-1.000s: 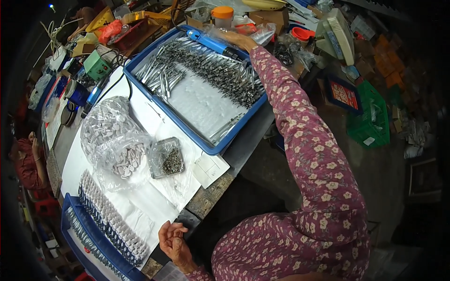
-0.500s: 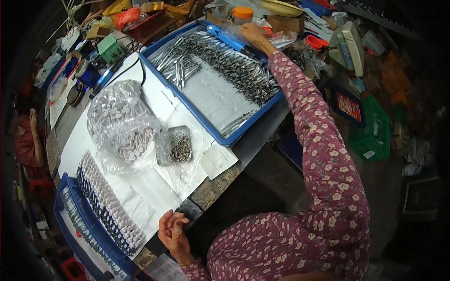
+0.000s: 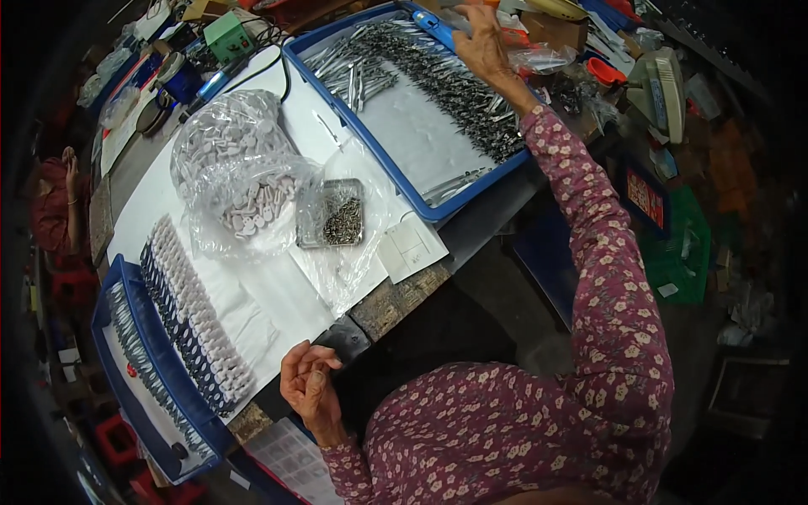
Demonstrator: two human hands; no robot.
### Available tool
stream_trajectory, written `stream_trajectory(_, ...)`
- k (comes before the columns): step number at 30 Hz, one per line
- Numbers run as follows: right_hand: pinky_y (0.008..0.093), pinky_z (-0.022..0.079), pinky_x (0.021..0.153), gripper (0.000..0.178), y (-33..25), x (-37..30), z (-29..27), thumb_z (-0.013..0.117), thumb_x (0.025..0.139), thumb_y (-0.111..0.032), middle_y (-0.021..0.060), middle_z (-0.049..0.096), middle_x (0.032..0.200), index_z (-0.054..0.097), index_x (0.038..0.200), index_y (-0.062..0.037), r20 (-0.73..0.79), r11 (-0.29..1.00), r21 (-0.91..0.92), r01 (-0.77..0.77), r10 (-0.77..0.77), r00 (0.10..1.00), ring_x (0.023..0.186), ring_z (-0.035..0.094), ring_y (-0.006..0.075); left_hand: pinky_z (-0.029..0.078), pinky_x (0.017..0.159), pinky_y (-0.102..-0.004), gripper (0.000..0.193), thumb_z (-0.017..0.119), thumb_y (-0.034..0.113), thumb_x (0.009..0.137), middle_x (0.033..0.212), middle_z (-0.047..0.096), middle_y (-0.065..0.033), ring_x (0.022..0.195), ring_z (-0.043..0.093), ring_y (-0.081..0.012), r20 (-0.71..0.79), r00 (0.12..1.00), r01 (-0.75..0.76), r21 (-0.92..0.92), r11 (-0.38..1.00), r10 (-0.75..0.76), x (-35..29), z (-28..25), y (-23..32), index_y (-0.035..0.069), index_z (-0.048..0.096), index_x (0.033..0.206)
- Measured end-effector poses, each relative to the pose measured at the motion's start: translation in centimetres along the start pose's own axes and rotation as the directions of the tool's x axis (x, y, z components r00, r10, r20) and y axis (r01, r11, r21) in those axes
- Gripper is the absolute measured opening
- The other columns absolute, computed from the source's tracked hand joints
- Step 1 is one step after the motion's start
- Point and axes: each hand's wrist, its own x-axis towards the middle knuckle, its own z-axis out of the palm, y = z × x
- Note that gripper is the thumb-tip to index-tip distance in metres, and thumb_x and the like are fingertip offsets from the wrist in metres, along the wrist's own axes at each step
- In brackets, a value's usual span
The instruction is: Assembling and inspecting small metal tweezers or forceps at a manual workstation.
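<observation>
My right hand [image 3: 486,52] reaches over the far edge of a blue-rimmed tray [image 3: 370,139], beside the end of a blue pen-shaped power tool [image 3: 434,29]. Its thumb stands apart from its fingers, and I see nothing held; the fingertips are partly blurred. In the tray lie many slim silver metal pieces [image 3: 438,88] with dark ends. My left hand [image 3: 311,383] hovers at the table's near edge, fingers loosely curled and apart, with nothing visible in it. A clear bag [image 3: 227,135] of small white plastic parts [image 3: 263,206] rests mid-table, near a box of small metal fittings [image 3: 343,220].
Rows of white-topped pieces [image 3: 189,311] stand at the left, next to a second blue tray [image 3: 160,370]. A marked card [image 3: 411,246] lies at the near edge. A green box [image 3: 227,38] and a red dish [image 3: 604,71] are farther back. Another person's arm [image 3: 74,189] shows at far left.
The whole view has shifted, so the table's things sit higher and mostly further right. My right hand stays by the tool, its thumb now more spread. My left hand has hardly moved.
</observation>
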Motion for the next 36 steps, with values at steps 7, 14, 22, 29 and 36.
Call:
stream_trajectory(7, 0.0387, 0.045, 0.078, 0.025, -9.2, 4.2, 2.6, 0.048, 0.074, -0.012, 0.0174, 0.060, 0.089, 0.059, 0.094, -0.0019, 0.818, 0.939, -0.059, -0.339, 0.240, 0.522, 0.085, 0.058, 0.0319, 0.042, 0.061, -0.0259, 0.040, 0.062, 0.013, 0.079, 0.077, 0.058, -0.0136, 0.063, 0.051, -0.0158, 0.002, 0.999, -0.047, 0.035, 0.998, 0.047, -1.9, -0.3, 1.2, -0.006, 0.048, 0.111)
stream_trajectory(14, 0.0446, 0.047, 0.065, 0.013, -12.9, 0.9, 7.6, 0.052, 0.071, -0.010, 0.0155, 0.060, 0.083, 0.057, 0.081, -0.0039, 0.816, 0.957, -0.191, -0.218, 0.279, 0.507, 0.080, 0.060, 0.0331, 0.034, 0.052, -0.0210, 0.028, 0.059, 0.013, 0.082, 0.063, 0.053, -0.0074, 0.056, 0.046, -0.0110, 0.020, 0.999, 0.040, 0.077, 0.996, -0.041, -4.4, -0.3, 3.5, -0.005, 0.051, 0.102)
stream_trajectory(22, 0.0422, 0.049, 0.065, 0.022, -17.0, -1.0, 10.6, 0.055, 0.074, -0.010, 0.0104, 0.057, 0.097, 0.055, 0.097, -0.0108, 0.814, 0.989, -0.144, -0.018, 0.129, 0.566, 0.085, 0.059, 0.0309, 0.034, 0.053, -0.0201, 0.028, 0.057, 0.011, 0.081, 0.069, 0.055, -0.0079, 0.059, 0.047, -0.0094, -0.124, 0.984, 0.142, 0.134, 0.981, -0.125, -8.1, -6.1, 6.0, -0.005, 0.052, 0.102)
stream_trajectory(29, 0.0391, 0.049, 0.057, 0.022, -24.8, -1.7, 10.4, 0.049, 0.079, -0.008, 0.0075, 0.054, 0.093, 0.056, 0.100, -0.0125, 0.776, 0.977, -0.059, 0.205, -0.084, 0.625, 0.076, 0.060, 0.0285, 0.038, 0.055, -0.0197, 0.027, 0.055, 0.007, 0.079, 0.070, 0.055, -0.0049, 0.062, 0.049, -0.0082, -0.116, 0.964, 0.257, 0.180, 0.949, -0.239, -13.5, -13.1, 10.1, -0.003, 0.053, 0.105)
stream_trajectory(36, 0.0338, 0.050, 0.070, 0.031, -27.3, -1.5, 8.6, 0.047, 0.080, -0.006, 0.0072, 0.053, 0.113, 0.053, 0.111, -0.0104, 0.702, 0.954, 0.033, 0.299, -0.235, 0.672, 0.098, 0.057, 0.0260, 0.042, 0.064, -0.0202, 0.024, 0.057, 0.008, 0.081, 0.073, 0.056, -0.0025, 0.067, 0.051, -0.0066, -0.058, 0.980, 0.200, 0.309, 0.930, -0.191, -18.9, -17.2, 13.8, -0.001, 0.056, 0.104)
